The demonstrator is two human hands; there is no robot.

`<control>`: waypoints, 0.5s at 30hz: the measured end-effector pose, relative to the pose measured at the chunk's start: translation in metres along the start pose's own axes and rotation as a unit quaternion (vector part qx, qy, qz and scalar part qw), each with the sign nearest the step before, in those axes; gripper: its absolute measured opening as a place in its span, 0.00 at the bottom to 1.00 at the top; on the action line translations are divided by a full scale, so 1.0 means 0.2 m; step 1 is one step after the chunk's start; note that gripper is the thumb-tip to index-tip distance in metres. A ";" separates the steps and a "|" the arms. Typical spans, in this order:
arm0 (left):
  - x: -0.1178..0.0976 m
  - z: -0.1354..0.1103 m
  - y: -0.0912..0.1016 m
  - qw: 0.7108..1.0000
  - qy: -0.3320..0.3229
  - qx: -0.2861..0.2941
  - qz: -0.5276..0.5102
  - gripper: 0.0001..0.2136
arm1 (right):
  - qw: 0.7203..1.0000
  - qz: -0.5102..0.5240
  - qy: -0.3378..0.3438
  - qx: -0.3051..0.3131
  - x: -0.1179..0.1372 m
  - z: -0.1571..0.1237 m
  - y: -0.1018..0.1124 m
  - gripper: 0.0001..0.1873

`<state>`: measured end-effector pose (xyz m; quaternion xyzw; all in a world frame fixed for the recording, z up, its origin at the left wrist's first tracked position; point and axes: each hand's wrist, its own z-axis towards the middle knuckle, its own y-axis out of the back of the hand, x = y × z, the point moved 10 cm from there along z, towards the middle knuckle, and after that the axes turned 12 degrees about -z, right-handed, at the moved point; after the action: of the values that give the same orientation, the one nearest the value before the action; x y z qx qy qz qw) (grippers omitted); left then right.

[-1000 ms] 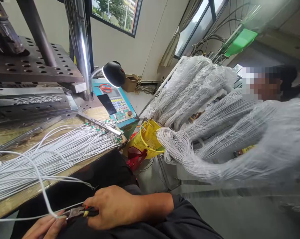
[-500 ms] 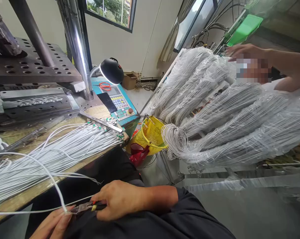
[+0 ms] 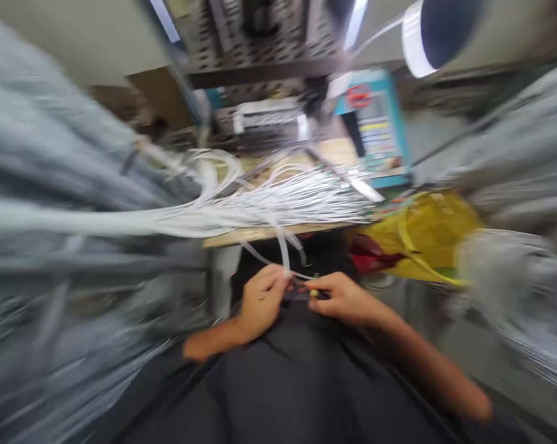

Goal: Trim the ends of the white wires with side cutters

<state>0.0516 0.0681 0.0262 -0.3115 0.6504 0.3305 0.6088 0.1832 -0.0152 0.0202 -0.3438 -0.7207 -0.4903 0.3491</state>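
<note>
A person's two hands meet over a dark-clothed lap, the left hand (image 3: 260, 299) pinching a single white wire (image 3: 284, 250) between fingertips and the right hand (image 3: 345, 300) closed around a small hand tool (image 3: 306, 294), apparently pliers or cutters with a yellow mark on the grip; heavy motion blur hides the tool's tip, so whether it is biting the wire cannot be told. The wire rises from the left fingertips to the edge of the bench (image 3: 269, 233) just beyond the hands, where it joins a broad sheaf of white wires (image 3: 278, 206) lying flat across the top. The risks look plain: the left fingertips sit right against the tool's nose, so a squeeze made during a head turn this quick could nip skin, and a tug on the one strand could drag its neighbours off the bench edge or tangle them. Beyond the bench stands a dark perforated metal press frame (image 3: 260, 43); a blue control panel (image 3: 375, 123) and a black lamp head (image 3: 438, 28) lie past the right hand. A yellow bag (image 3: 426, 237) hangs beside the right forearm, and pale bundles of bagged wire (image 3: 52, 185) crowd the view outside both hands, smeared by blur.
</note>
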 end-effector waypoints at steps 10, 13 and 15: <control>0.05 0.03 0.05 0.991 -0.039 0.011 -0.127 0.21 | 0.926 0.324 -0.009 0.193 -0.26 0.17 -0.32 0.22; 0.06 0.04 0.04 0.989 -0.038 0.021 -0.139 0.21 | 0.892 0.395 0.006 0.220 -0.25 0.18 -0.35 0.21; 0.07 0.05 0.04 0.988 -0.044 0.022 -0.145 0.21 | 0.868 0.434 0.011 0.239 -0.25 0.19 -0.38 0.20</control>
<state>0.0503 0.0809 0.0126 -0.3740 0.5782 0.2381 0.6849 0.1392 -0.0091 -0.0677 -0.5228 -0.5900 -0.1051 0.6062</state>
